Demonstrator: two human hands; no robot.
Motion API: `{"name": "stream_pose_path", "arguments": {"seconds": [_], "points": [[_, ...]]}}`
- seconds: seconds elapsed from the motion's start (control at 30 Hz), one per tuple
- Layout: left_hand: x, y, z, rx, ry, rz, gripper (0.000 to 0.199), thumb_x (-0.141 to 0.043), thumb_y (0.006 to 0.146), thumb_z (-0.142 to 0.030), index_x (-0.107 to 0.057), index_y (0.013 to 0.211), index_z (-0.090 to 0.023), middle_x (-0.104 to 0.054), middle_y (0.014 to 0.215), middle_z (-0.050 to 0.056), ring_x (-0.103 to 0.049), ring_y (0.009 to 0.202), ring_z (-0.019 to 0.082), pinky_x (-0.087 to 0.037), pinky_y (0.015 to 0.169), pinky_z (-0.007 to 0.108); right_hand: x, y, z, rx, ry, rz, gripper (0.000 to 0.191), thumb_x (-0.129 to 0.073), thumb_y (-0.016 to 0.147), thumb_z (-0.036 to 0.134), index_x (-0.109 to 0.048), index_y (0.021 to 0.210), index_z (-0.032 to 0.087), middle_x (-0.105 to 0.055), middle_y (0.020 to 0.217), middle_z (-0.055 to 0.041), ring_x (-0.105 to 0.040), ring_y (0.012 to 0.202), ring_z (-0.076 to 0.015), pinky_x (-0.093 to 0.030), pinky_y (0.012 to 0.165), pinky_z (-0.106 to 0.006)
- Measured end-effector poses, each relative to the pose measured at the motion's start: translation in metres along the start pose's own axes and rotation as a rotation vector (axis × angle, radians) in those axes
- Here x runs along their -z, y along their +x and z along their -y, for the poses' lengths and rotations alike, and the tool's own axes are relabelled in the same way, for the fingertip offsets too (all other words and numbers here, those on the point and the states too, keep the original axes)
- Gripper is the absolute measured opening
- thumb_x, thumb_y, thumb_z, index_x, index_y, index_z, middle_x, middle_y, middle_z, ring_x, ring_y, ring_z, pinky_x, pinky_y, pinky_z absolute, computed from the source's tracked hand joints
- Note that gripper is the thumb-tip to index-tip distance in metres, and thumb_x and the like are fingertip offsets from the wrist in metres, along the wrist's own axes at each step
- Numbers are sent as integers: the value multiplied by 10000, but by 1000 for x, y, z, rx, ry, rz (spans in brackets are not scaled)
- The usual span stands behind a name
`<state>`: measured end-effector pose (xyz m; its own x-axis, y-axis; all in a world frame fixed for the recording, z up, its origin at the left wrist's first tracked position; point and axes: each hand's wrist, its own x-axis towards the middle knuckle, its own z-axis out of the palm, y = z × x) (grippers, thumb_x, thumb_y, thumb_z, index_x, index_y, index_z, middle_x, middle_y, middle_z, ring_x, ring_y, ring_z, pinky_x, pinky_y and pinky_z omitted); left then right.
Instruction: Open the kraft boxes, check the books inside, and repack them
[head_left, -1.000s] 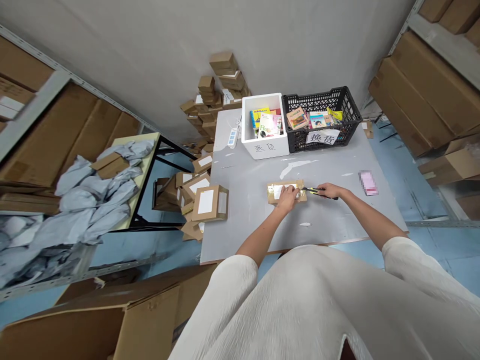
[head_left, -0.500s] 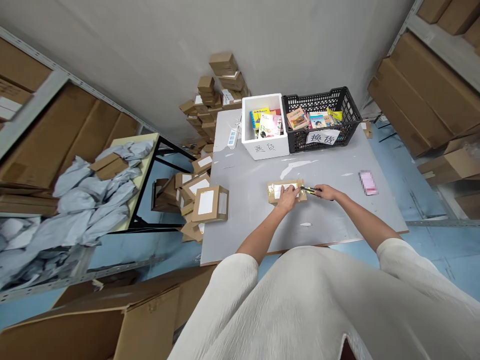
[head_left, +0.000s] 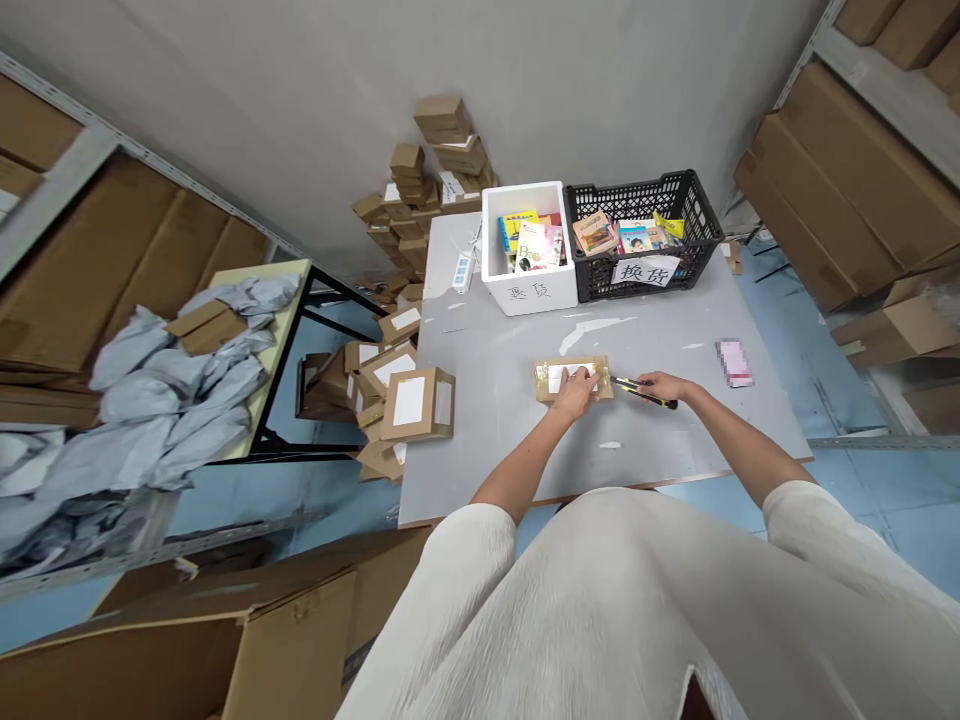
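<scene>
A small taped cardboard box with a white label lies on the grey table. On top of it rests my left hand, fingers spread over the label and pressing on the box. My right hand grips a black and yellow utility knife. The knife's tip points left at the box's right end, with a slight gap between them. To the right on the table lies a pink phone-like object, partly pixelated.
A white foam box and a black plastic crate, both holding books, stand at the table's back. A power strip lies beside them. A labelled carton sits at the left edge, by piled cartons. Grey mailer bags cover a side table.
My right hand has drawn the utility knife a little to the right, away from the box's right end. My left hand stays on the box. The view has shifted slightly.
</scene>
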<state>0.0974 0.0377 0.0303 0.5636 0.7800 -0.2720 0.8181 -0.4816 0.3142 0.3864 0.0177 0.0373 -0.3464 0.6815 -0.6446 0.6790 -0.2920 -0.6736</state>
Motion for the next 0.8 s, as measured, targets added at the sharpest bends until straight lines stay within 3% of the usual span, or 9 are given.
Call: {"name": "stream_pose_path", "arguments": {"seconds": [0.07,0.23,0.33,0.43,0.6,0.7,0.8], "points": [[1,1,0,10,-8,-7,455,-642,1014,-254,-576,1463,-291,-573,1346,98,-688,1079,256,-235,1302,555,2,-8,-7,-16,14,29,380,-722,923,612,-676,917,235,-728,825,-19,-681,718,-165,-508,622,-231],[1,0,2,-19,-50,-30,522,-654,984,-248,-551,1495,-291,-559,1437,128,-661,1208,296,-298,1287,533,-2,-15,-13,-13,111,-105,417,-690,952,640,-627,896,231,-720,810,-19,-689,738,-173,-517,633,-238],[2,-1,4,-7,-114,-100,623,-628,1001,-284,-461,1601,-267,-520,1537,156,-634,1277,316,-384,1238,484,-5,-20,-13,-14,192,-178,426,-686,965,650,-617,967,230,-763,901,-37,-702,736,-173,-517,630,-243],[6,3,5,34,-146,-179,584,-514,1054,-252,-431,1633,-246,-500,1594,164,-593,1351,322,-432,1184,459,-7,-28,-9,-6,171,-278,419,-615,1021,642,-640,1125,236,-771,942,-34,-689,726,-170,-513,638,-247],[14,15,4,83,-94,-185,623,-551,994,-130,-477,1592,-289,-550,1571,148,-482,1477,339,-375,1219,505,-15,-38,3,103,-148,-368,440,-408,1133,519,-702,1368,290,-769,1100,-63,-713,992,-233,-558,887,-317],[14,19,3,86,-60,-176,612,-579,973,-113,-500,1553,-289,-556,1556,153,-440,1512,340,-343,1228,536,-20,-38,11,163,-441,-397,453,-498,1109,459,-682,1495,309,-732,1237,-105,-670,1166,-283,-510,1028,-365],[10,22,1,104,-30,-172,545,-581,983,-125,-536,1506,-272,-561,1534,163,-459,1489,345,-367,1199,540,-24,-35,15,149,-609,-398,503,-542,1093,428,-646,1565,289,-701,1266,-137,-646,1181,-300,-480,1034,-369]]}}
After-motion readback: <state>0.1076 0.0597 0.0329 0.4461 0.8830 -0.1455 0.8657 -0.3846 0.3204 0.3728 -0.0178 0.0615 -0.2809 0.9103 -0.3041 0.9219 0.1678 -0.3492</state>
